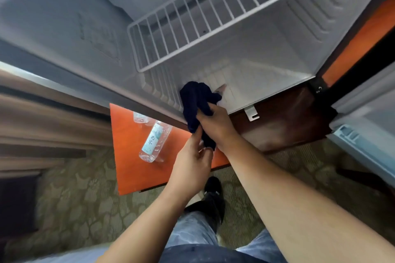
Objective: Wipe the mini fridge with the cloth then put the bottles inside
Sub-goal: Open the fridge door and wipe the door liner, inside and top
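The mini fridge (267,66) stands open with a white wire shelf (203,17) inside. My right hand (215,123) grips a dark navy cloth (195,100) at the front edge of the fridge floor. Just below it, my left hand (193,162) pinches the hanging lower end of the cloth. A clear water bottle with a pale blue label (155,141) lies on an orange board (132,162) to the left of my hands. A second clear bottle (140,117) lies behind it, partly hidden by the fridge's left wall.
The fridge door (363,130) hangs open at the right. Patterned carpet (81,198) covers the floor. Brown wooden panels (42,113) run along the left. My legs and a dark shoe (213,188) are below my arms.
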`<control>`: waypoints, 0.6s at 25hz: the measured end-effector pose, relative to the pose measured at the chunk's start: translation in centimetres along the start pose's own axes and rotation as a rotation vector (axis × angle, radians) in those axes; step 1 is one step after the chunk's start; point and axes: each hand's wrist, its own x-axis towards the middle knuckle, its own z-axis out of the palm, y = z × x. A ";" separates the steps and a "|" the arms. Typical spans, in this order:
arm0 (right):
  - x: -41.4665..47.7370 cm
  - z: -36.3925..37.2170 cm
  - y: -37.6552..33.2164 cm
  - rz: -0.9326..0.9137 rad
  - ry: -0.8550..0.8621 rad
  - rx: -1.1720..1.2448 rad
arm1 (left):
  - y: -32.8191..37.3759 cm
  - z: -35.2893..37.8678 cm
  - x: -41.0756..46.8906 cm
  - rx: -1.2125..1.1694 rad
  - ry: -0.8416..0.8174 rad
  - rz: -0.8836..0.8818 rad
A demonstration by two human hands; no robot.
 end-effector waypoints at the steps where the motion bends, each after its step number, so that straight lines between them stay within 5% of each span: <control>1: 0.6 0.2 0.7 -0.002 0.021 -0.028 | -0.6 0.2 0.7 0.024 -0.012 0.010; 6: 2.1 1.8 0.3 -0.038 0.110 -0.145 | -0.8 -1.5 2.3 0.056 -0.041 0.101; 15: -7.6 3.3 -2.9 -0.140 0.172 0.165 | 1.4 -6.5 -5.6 0.146 0.213 0.468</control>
